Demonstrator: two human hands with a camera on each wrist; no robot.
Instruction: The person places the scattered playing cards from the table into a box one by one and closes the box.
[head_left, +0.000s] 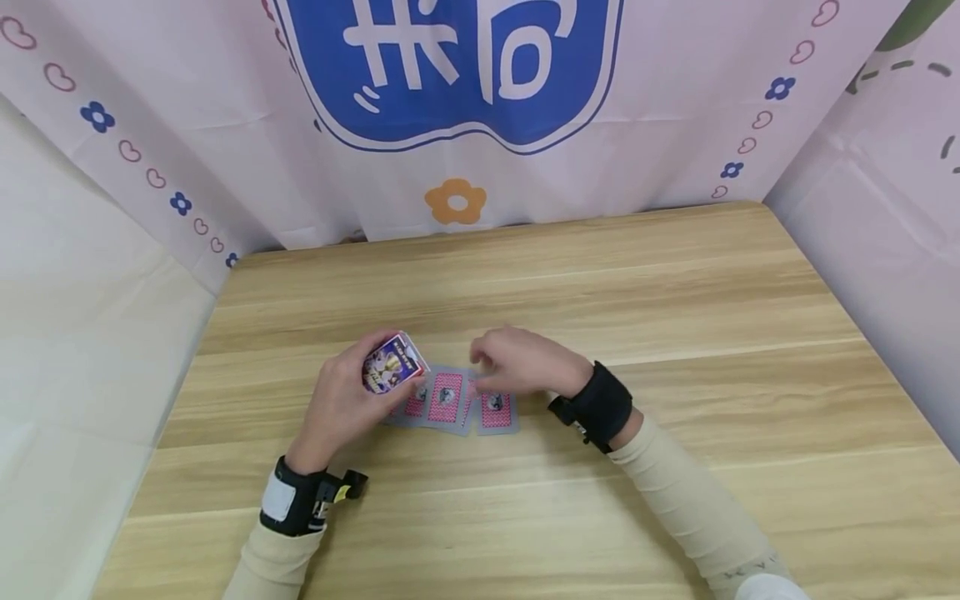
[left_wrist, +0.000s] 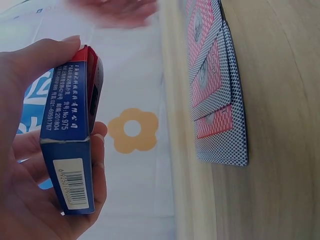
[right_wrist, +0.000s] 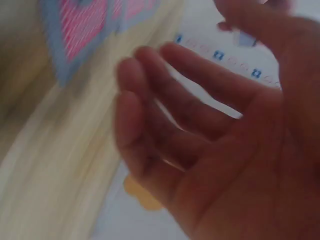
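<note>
Backdrop: white cloth (head_left: 247,167) is hanging behind the table (head_left: 600,500), displaying a blue emblem (head_left: 465,108) with white characters and an orange flower (head_left: 457,188).
Surface: light wood grain is running across the table.
Left hand (head_left: 347,396): its thumb and fingers are grasping the card box (head_left: 392,364), keeping it tilted above the tabletop.
Box faces: one is showing a purple picture; a narrow blue end is bearing a barcode (left_wrist: 74,186).
Cards (head_left: 446,397): they are lying in a row below the box and the right hand (head_left: 525,362), pink-and-grey backs up, several overlapping.
Right fingers: released, they are bending loosely above the row's right part, holding nothing.
Wristbands (head_left: 600,408): black straps are circling both wrists beside beige sleeves (head_left: 675,492).
</note>
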